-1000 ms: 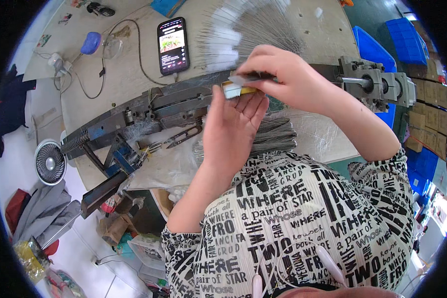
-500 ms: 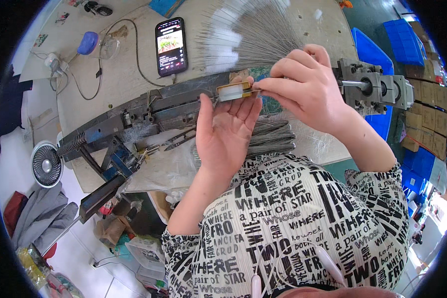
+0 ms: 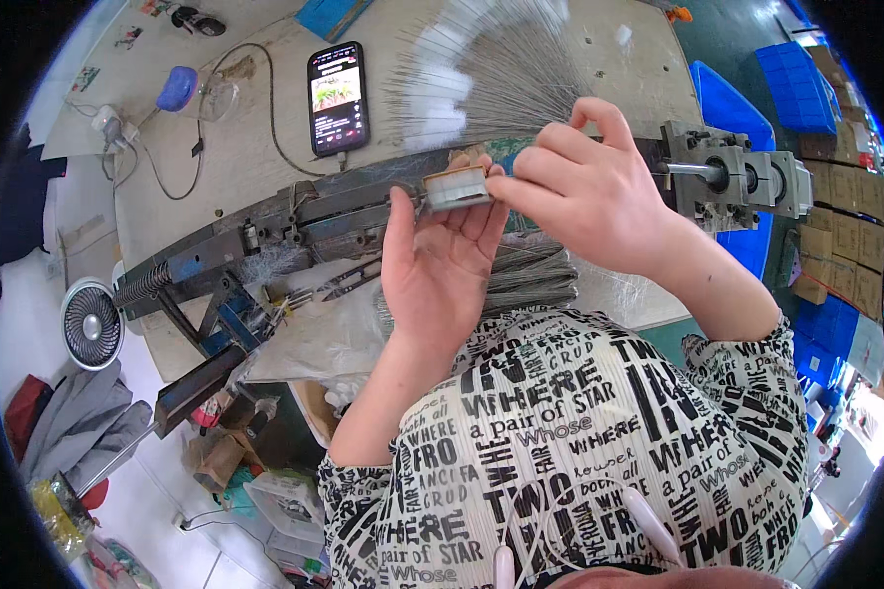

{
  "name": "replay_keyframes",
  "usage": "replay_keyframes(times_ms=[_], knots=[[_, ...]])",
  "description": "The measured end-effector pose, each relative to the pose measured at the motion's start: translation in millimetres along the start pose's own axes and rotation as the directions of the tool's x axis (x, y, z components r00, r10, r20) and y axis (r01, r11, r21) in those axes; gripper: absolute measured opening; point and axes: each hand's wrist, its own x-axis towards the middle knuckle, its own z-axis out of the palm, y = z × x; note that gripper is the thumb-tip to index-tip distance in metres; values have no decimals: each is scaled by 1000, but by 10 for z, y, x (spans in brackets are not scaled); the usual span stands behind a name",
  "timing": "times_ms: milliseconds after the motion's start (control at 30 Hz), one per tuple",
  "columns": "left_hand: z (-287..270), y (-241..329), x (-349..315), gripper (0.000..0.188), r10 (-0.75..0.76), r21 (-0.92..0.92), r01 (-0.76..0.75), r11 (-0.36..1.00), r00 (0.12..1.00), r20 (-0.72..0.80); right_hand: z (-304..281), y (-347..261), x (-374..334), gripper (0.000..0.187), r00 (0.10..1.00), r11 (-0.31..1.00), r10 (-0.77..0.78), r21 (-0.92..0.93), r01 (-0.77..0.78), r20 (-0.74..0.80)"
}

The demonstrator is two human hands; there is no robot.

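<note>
A small flat box [image 3: 456, 188], whitish-grey with a gold-yellow edge, lies across the raised fingers of my left hand [image 3: 437, 260]. That palm faces up, its thumb standing apart to the left of the box. My right hand [image 3: 589, 187] pinches at the box's right end with thumb and forefinger, its other fingers curled. Whether something thin is also between those fingertips is hidden. Behind the hands, thin grey metal wires [image 3: 506, 79] fan out on the table. A bundle of similar wires [image 3: 535, 275] lies between the left hand and my body.
A long dark metal fixture [image 3: 334, 206] runs under my hands to a clamp block [image 3: 737, 175] at the right. A lit phone [image 3: 337, 98] lies on the table, its cable plugged in. Pliers-like shears [image 3: 352, 279] lie left of my wrist. A fan [image 3: 92, 326] stands far left.
The box has turned so more of its pale face shows. My right fingertips have shifted slightly left and down onto its end; the thin pieces seen there before no longer show.
</note>
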Motion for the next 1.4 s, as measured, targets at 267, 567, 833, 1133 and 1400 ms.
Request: replay_keyframes(times_ms=[267, 567, 833, 1133, 1400], knots=[[83, 7, -35, 75, -6, -16, 5, 1000, 999, -37, 13, 39, -48, 20, 983, 975, 184, 124, -183, 6], [17, -20, 30, 74, -17, 98, 23, 995, 998, -62, -166, -3, -293, 25, 975, 972, 216, 109, -209, -59], [-387, -184, -63, 53, 9, 660, 84, 746, 991, -137, -322, -35, -1238, 32, 725, 489, 475, 534, -689, 499], [-1929, 839, -1778, 41, 577, 388, -485, 783, 335, -745, 55, -233, -1906, 19, 446, 519, 563, 123, -846, 696], [-2217, 1455, -2122, 29, 752, 641, -549, 536, -36, -659, 41, -119, -1615, 24, 518, 687, 483, 60, -724, 706]])
